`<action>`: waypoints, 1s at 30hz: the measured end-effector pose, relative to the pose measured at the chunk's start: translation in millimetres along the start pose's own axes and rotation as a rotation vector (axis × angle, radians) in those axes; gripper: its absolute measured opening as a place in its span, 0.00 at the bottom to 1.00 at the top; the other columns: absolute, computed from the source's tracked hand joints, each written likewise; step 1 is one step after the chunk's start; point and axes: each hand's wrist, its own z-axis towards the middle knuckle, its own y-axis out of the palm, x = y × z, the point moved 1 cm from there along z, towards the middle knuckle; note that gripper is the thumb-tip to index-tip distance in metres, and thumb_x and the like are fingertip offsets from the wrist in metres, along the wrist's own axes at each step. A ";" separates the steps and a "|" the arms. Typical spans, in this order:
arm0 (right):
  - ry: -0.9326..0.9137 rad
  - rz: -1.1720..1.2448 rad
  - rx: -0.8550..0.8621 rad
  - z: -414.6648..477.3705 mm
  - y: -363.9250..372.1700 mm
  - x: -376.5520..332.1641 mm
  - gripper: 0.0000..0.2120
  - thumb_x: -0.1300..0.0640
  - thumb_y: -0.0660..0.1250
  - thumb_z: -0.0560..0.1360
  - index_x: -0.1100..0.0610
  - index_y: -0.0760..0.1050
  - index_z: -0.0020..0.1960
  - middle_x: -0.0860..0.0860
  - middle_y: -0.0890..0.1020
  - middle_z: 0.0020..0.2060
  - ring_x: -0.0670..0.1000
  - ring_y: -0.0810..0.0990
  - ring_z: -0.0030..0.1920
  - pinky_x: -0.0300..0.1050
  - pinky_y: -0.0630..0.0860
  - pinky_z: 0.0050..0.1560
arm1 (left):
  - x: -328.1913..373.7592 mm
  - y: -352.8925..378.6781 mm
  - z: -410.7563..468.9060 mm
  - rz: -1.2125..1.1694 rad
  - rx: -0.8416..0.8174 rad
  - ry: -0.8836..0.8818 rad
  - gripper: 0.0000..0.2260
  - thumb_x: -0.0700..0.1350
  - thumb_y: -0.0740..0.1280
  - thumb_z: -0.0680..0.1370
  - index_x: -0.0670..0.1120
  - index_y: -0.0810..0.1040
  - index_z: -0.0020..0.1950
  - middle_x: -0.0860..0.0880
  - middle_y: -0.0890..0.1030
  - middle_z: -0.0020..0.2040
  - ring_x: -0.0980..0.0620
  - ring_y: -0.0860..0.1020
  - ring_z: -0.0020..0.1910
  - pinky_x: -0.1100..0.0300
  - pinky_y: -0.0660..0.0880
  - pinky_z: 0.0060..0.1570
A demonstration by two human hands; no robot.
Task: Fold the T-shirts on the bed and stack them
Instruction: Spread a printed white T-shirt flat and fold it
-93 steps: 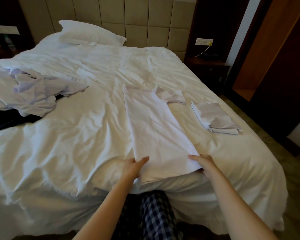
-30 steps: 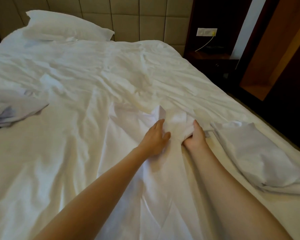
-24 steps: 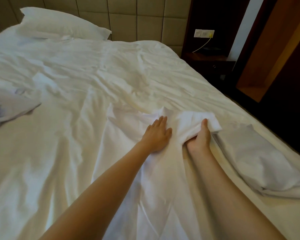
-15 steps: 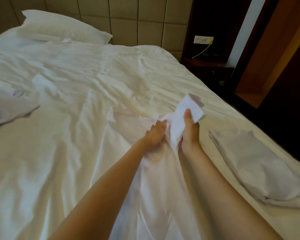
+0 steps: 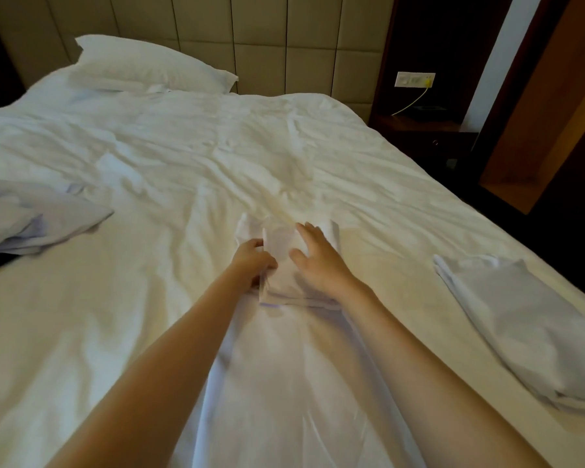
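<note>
While our left fingers (image 5: 254,244) curl and pinch the left edge of the turned-over top of the white T-shirt (image 5: 284,383), our right fingers (image 5: 307,232) are spread wide over that same fold; we cannot tell whether they press it. Our left hand (image 5: 250,261) and right hand (image 5: 321,265) sit side by side at the middle of the frame. The shirt runs as a narrow strip from the lower edge up between our forearms, lying on the rumpled white duvet (image 5: 217,146). At the right, well apart, the folded stack (image 5: 520,325) lies near the bed's edge. At the left edge sits a crumpled heap of pale shirts (image 5: 31,217). A pillow (image 5: 149,65) leans on the padded headboard (image 5: 284,38) at upper left; a wall socket (image 5: 414,79) shows at upper right.
</note>
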 end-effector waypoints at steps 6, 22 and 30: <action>0.168 -0.511 -0.213 17.6 29.4 51.0 0.32 0.39 0.44 0.80 0.55 0.43 0.78 0.55 0.41 0.77 0.53 0.38 0.77 0.58 0.40 0.73 | -9.5 -7.8 5.4 0.168 0.061 0.108 0.30 0.32 0.64 0.71 0.47 0.64 0.72 0.40 0.75 0.61 0.40 0.75 0.58 0.50 0.75 0.55; 0.741 0.788 -0.016 39.3 -2.4 75.7 0.22 0.60 0.74 0.67 0.65 0.75 0.58 0.60 0.81 0.52 0.59 0.80 0.51 0.53 0.76 0.58 | -2.2 -36.2 34.8 -0.005 0.024 -0.138 0.39 0.56 0.79 0.62 0.38 0.70 0.66 0.39 0.78 0.57 0.41 0.80 0.47 0.52 0.79 0.36; 0.664 0.766 0.148 47.7 -2.3 72.8 0.19 0.69 0.75 0.65 0.68 0.75 0.55 0.60 0.81 0.47 0.59 0.80 0.46 0.52 0.77 0.53 | -0.5 -28.5 42.1 -0.133 0.020 -0.003 0.19 0.36 0.75 0.68 0.37 0.76 0.58 0.41 0.79 0.50 0.44 0.77 0.46 0.55 0.76 0.36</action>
